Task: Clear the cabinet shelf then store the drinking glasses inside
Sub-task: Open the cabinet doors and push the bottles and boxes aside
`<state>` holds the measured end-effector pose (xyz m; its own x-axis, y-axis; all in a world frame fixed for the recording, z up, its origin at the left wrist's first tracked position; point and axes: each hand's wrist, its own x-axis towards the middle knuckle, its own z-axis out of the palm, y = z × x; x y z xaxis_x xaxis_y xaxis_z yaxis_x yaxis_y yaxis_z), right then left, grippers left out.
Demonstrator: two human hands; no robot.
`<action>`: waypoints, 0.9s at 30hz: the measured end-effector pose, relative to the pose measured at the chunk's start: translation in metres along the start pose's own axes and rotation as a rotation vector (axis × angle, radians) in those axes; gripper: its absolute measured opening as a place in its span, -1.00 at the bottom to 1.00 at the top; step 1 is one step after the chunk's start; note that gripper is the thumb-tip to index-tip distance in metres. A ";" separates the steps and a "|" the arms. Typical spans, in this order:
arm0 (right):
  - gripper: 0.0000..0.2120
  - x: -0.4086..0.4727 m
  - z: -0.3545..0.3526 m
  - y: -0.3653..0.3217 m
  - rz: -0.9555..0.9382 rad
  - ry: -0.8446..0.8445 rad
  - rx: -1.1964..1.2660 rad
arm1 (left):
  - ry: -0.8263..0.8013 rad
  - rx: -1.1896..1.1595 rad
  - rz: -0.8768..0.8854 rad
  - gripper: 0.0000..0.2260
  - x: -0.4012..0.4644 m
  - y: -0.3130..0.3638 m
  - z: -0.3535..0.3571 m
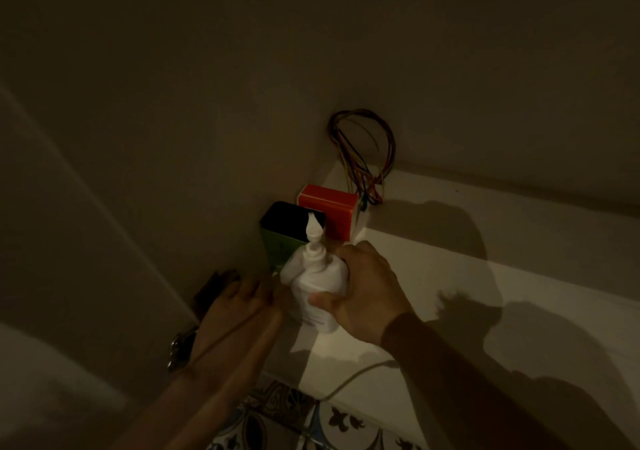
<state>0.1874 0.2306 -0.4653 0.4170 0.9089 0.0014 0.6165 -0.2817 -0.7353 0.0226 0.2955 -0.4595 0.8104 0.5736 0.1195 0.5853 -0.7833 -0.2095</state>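
- Nearest to the camera are two bare forearms; under them a patterned tile floor (277, 411) and a thin white cable (349, 380) that lies over the front edge of the white shelf (433, 276).
- The left hand (235, 304) carries a wristwatch (181, 345) and lies low at the left side wall, the fingers stretched toward a dark object (214, 286). It is too dim to tell if the fingers hold it.
- The right hand (367, 290) is wrapped around a white pump bottle (318, 286), thumb in front, other fingers behind it.
- The bottle is at the left end of the shelf, near the corner. Its long axis is almost upright, a little tilted, and the pump nozzle points up and away from the camera. It is plain white plastic with small print low on its body, and it looks blurred.
- Just behind it stand a green box (277, 241) with a dark top and a red box (329, 214), side by side.
- Farthest, in the corner, a bundle of coloured wires (363, 151) makes a loop against the wall.
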 end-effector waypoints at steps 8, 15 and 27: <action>-0.52 0.005 0.012 -0.020 0.110 0.041 0.229 | -0.036 -0.023 0.048 -0.80 -0.010 -0.003 -0.009; -0.60 0.006 0.025 -0.027 0.107 0.041 0.224 | -0.082 -0.001 0.015 -0.75 -0.015 0.001 -0.017; -0.80 -0.012 0.003 0.017 0.140 0.203 0.145 | -0.031 0.010 -0.009 -0.59 -0.010 0.006 -0.014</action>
<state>0.1907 0.2155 -0.4804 0.6259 0.7797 0.0181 0.4476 -0.3401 -0.8270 0.0188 0.2815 -0.4479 0.8040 0.5876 0.0911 0.5918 -0.7760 -0.2183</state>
